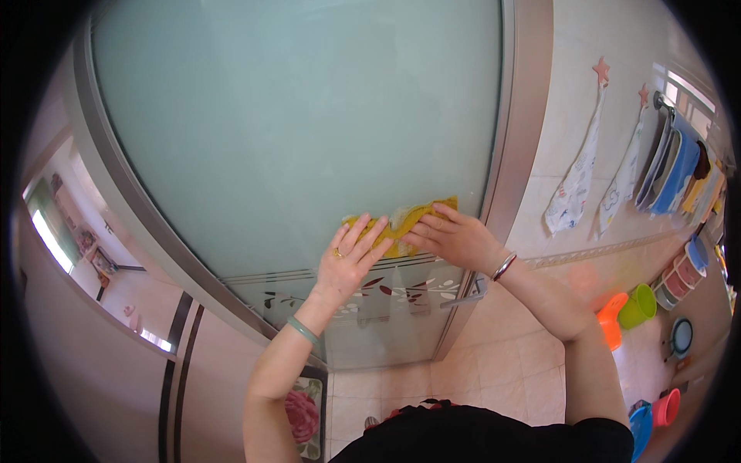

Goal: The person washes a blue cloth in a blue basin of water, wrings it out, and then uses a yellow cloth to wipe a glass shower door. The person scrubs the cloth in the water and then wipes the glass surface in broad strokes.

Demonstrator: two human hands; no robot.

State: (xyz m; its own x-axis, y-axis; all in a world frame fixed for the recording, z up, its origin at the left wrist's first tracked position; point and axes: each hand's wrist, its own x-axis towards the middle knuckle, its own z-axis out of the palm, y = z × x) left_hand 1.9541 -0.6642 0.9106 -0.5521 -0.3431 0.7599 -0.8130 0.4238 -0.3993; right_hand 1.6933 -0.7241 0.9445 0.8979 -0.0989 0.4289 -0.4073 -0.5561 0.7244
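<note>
A crumpled yellow cloth (394, 226) lies against a frosted glass door (301, 116), just above its striped and leaf-patterned lower band. My left hand (351, 255), with a ring and a pale green bangle, holds the cloth's left part to the glass, its fingers stretched over it. On the cloth's right part is my right hand (455, 238), with a silver bangle at the wrist; its fingers are bent together over the folds and hold them to the pane. My palms and the cloth's underside are hidden.
The door has a metal frame (519, 116) and a handle (469, 293) below my right wrist. Small cloths (575, 189) and towels (675, 174) hang on the right wall, above orange (610, 320) and green (639, 306) plastic containers. A flowered mat (305, 417) lies at lower left.
</note>
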